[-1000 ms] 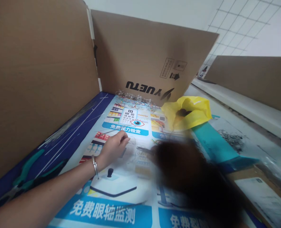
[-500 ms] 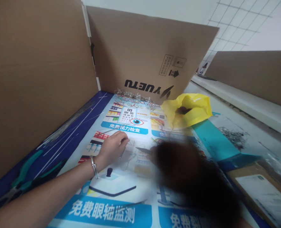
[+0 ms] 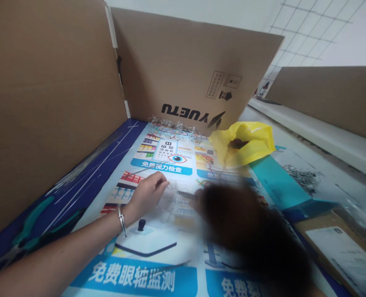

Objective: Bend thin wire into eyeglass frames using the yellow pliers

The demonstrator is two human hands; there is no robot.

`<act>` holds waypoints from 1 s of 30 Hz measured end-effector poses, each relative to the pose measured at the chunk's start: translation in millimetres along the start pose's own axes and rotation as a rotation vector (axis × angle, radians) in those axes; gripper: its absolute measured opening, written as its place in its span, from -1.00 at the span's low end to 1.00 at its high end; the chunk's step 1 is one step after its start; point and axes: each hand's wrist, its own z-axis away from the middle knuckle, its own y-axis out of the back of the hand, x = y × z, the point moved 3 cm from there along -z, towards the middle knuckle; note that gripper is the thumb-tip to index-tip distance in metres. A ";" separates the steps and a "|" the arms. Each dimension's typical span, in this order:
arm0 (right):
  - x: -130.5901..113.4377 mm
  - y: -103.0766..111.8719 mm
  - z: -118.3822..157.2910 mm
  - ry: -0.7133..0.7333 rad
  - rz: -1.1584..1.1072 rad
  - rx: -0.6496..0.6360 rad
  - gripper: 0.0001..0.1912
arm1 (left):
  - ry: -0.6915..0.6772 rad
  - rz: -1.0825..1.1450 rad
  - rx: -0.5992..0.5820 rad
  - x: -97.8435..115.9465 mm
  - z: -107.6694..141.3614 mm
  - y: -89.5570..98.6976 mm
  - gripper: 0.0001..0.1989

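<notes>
My left hand (image 3: 152, 189), with a silver bracelet at the wrist, is closed in a pinch over the printed poster (image 3: 183, 247). Thin wire shows beside its fingertips, but what they grip is too small to name. To its right, my right hand (image 3: 198, 200) is mostly hidden behind a dark, blurred shape. A pointed metal tool (image 3: 185, 194) extends leftward from its fingertips toward my left hand. Thin loops of wire (image 3: 172, 206) lie between the two hands, only faintly visible.
Green-handled pliers (image 3: 34, 220) lie at the left. Tangled wire pieces (image 3: 173, 126) sit along the cardboard wall (image 3: 185, 66). At the right are a yellow bag (image 3: 260, 140), a teal box (image 3: 278, 181), a dark wire heap (image 3: 302, 177) and a labelled brown package (image 3: 340, 247).
</notes>
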 end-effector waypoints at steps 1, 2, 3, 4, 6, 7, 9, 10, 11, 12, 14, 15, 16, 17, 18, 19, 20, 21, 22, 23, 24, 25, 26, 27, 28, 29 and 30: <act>-0.8 0.3 -0.1 0.003 -0.005 -0.013 -0.63 | 0.004 0.006 -0.011 0.1 0.4 -1.2 -0.87; -1.6 0.3 -0.3 0.007 -0.008 -0.024 -0.64 | 0.006 0.012 -0.022 0.0 0.8 -2.4 -0.87; -2.2 0.1 -0.5 0.010 -0.012 -0.037 -0.64 | 0.005 0.016 -0.029 -0.3 1.1 -3.6 -0.87; -2.7 -0.2 -0.6 0.011 -0.014 -0.048 -0.64 | -0.001 0.017 -0.032 -0.7 1.3 -4.5 -0.87; -3.1 -0.5 -0.6 0.009 -0.017 -0.064 -0.63 | -0.039 0.001 -0.018 -1.6 1.2 -5.4 -0.87; -3.2 -0.5 -0.4 0.007 -0.017 -0.070 -0.62 | -0.067 -0.016 -0.007 -2.0 1.1 -5.4 -0.87; -3.2 -0.1 0.1 0.002 -0.017 -0.077 -0.61 | -0.130 -0.068 0.015 -2.9 1.2 -5.2 -0.87; -3.2 0.1 0.3 -0.001 -0.017 -0.079 -0.61 | -0.159 -0.104 0.025 -3.1 1.6 -4.9 -0.88; -3.2 0.3 0.6 -0.004 -0.017 -0.080 -0.61 | -0.187 -0.149 0.036 -3.1 2.1 -4.4 -0.88; -3.3 0.5 0.8 -0.008 -0.016 -0.081 -0.60 | -0.217 -0.204 0.050 -2.5 2.8 -3.8 -0.89; -3.5 0.6 1.2 -0.015 -0.015 -0.082 -0.60 | -0.301 -0.339 0.079 0.6 5.0 -2.5 -0.88; -3.7 0.6 1.4 -0.017 -0.014 -0.083 -0.59 | -0.354 -0.406 0.097 3.0 6.4 -1.8 -0.87; -3.9 0.6 1.6 -0.018 -0.013 -0.083 -0.59 | -0.408 -0.466 0.112 5.7 7.7 -1.3 -0.86; -4.0 0.6 1.7 -0.018 -0.013 -0.084 -0.59 | -0.461 -0.513 0.124 8.4 9.0 -0.9 -0.85; -4.1 0.7 1.8 -0.016 -0.014 -0.084 -0.60 | -0.505 -0.548 0.135 10.9 10.1 -0.5 -0.84; -4.2 0.7 1.9 -0.014 -0.014 -0.084 -0.60 | -0.541 -0.573 0.143 13.1 11.0 -0.1 -0.85; -4.2 0.9 2.0 -0.012 -0.015 -0.083 -0.61 | -0.569 -0.590 0.149 14.8 11.5 0.1 -0.85; -4.2 1.0 2.0 -0.010 -0.016 -0.082 -0.61 | -0.585 -0.602 0.151 16.1 11.7 0.2 -0.86; -4.2 1.2 2.1 -0.008 -0.017 -0.081 -0.61 | -0.590 -0.609 0.155 17.0 11.6 0.4 -0.86; -4.2 1.3 2.2 -0.007 -0.017 -0.080 -0.61 | -0.585 -0.611 0.160 17.5 11.2 0.7 -0.86; -4.3 1.4 2.2 -0.005 -0.017 -0.080 -0.61 | -0.575 -0.610 0.162 17.7 10.7 0.8 -0.85; -4.6 1.4 2.2 -0.004 -0.017 -0.079 -0.62 | -0.561 -0.609 0.165 17.8 10.1 0.9 -0.84; -4.9 1.5 2.3 -0.004 -0.017 -0.079 -0.62 | -0.547 -0.607 0.166 17.9 9.5 1.0 -0.82; -5.2 1.5 2.3 -0.003 -0.017 -0.078 -0.62 | -0.538 -0.605 0.162 18.0 9.1 0.7 -0.82; -5.6 1.5 2.3 -0.002 -0.016 -0.078 -0.62 | -0.535 -0.603 0.155 18.1 8.9 0.4 -0.82; -6.0 1.6 2.3 -0.002 -0.015 -0.077 -0.63 | -0.533 -0.600 0.146 18.1 8.9 0.0 -0.82; -6.3 1.6 2.4 -0.001 -0.014 -0.077 -0.63 | -0.531 -0.594 0.135 18.0 8.9 -0.4 -0.83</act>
